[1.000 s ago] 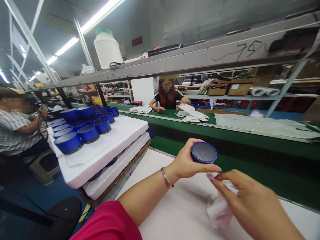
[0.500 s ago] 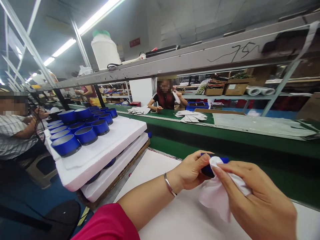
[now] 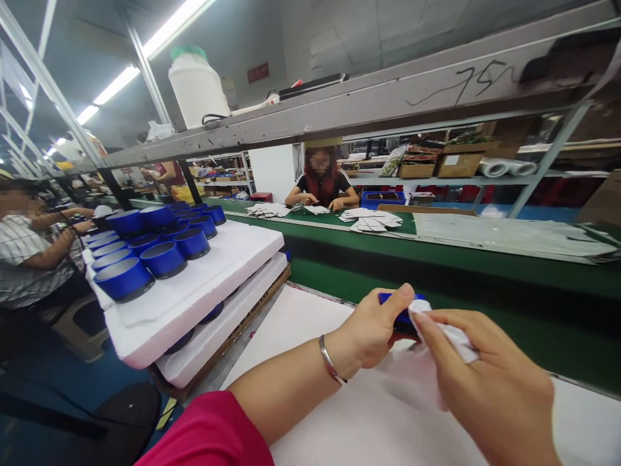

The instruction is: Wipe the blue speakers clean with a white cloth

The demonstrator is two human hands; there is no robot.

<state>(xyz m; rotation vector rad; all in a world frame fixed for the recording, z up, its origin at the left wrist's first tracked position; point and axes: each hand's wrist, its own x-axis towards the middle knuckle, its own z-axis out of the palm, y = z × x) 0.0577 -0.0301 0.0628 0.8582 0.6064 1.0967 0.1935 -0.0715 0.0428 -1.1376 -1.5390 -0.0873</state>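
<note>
My left hand (image 3: 371,330) is closed around a blue and black round part (image 3: 403,323), much of it hidden by my fingers. It resembles the blue cylindrical cases (image 3: 165,259) standing in rows at the left. In my right hand (image 3: 490,369) a white cloth (image 3: 453,338) is pinched between thumb and fingers, its tip against the right side of the blue part. Both hands are over a bench covered in white sheet (image 3: 310,323).
White foam trays (image 3: 218,278) are stacked at the left, with more blue parts between layers. A green conveyor (image 3: 334,268) runs beyond the bench. Across it sits a person (image 3: 323,184) with white paper pieces (image 3: 373,219). A metal shelf (image 3: 291,120) crosses overhead, holding a white jug (image 3: 198,90).
The blue part has turned in my left hand, and my left thumb is now raised. My right hand has moved slightly left with the cloth. The person opposite has lowered a hand to the table.
</note>
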